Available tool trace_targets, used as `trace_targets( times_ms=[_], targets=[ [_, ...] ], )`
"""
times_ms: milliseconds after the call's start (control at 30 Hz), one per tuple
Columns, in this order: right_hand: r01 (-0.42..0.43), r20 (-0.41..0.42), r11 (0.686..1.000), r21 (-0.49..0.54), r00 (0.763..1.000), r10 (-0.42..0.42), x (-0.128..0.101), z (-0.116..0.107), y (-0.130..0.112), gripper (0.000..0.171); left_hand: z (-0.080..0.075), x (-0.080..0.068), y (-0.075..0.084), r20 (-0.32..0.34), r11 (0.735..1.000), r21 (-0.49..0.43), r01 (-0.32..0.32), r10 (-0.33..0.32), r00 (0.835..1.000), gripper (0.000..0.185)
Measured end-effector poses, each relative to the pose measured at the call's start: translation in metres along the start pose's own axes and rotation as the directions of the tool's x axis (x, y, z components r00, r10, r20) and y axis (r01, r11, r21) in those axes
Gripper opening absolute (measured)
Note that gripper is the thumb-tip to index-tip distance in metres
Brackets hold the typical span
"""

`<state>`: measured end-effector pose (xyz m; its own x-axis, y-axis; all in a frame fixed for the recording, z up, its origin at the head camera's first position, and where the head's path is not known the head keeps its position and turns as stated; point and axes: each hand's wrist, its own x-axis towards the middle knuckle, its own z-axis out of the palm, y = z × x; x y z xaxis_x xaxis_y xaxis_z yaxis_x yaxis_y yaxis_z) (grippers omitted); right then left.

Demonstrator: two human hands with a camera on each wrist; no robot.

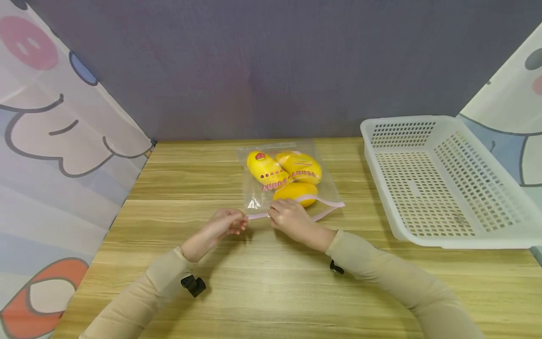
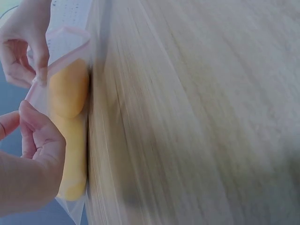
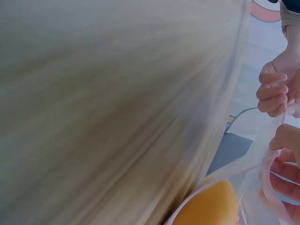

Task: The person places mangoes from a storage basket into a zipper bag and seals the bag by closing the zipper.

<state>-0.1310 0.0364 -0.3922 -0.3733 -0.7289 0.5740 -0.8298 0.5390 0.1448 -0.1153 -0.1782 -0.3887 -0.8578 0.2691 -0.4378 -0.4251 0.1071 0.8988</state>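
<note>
Where pinched, bag strip [image 1: 258,215] between hands.

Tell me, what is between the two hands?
A short stretch of the bag's pink zip strip runs between the left hand and the right hand, with bare table under it; the head view shows this.

- One clear plastic zip bag with a pink seal strip [image 1: 296,203], at the fingertips
- Three yellow toy fruits [image 1: 296,192] inside it
- One white perforated plastic basket [image 1: 440,188], right of the right hand
- Two hands
</note>
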Motion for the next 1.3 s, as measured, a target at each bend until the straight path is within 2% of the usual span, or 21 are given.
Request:
trace_targets(
  times_ms=[433, 833, 1033, 1300],
  targets=[
    [-0.071, 0.055, 0.997, 0.014, 0.996, 0.07, -0.021, -0.008, 0.018, 0.004, -0.006, 0.001, 0.0, -0.017, 1.0, -0.006, 0.003, -0.003, 1.0, 0.013],
    [-0.108, 0.066, 0.994, 0.014, 0.992, 0.107, -0.037, -0.014, 0.03, 0.008, -0.013, 0.002, -0.001, -0.032, 1.0, -0.007, -0.007, 0.007, 0.999, 0.015],
    [-0.149, 0.079, 0.989, 0.014, 0.986, 0.147, -0.05, -0.02, 0.04, 0.009, -0.021, 0.001, -0.002, -0.076, 1.0, -0.009, 0.007, -0.008, 0.997, 0.012],
    [-0.195, 0.101, 0.98, 0.023, 0.976, 0.192, -0.07, -0.028, 0.051, 0.013, -0.031, 0.003, -0.005, -0.065, 1.0, -0.001, 0.015, -0.016, 0.998, 0.014]
  ],
)
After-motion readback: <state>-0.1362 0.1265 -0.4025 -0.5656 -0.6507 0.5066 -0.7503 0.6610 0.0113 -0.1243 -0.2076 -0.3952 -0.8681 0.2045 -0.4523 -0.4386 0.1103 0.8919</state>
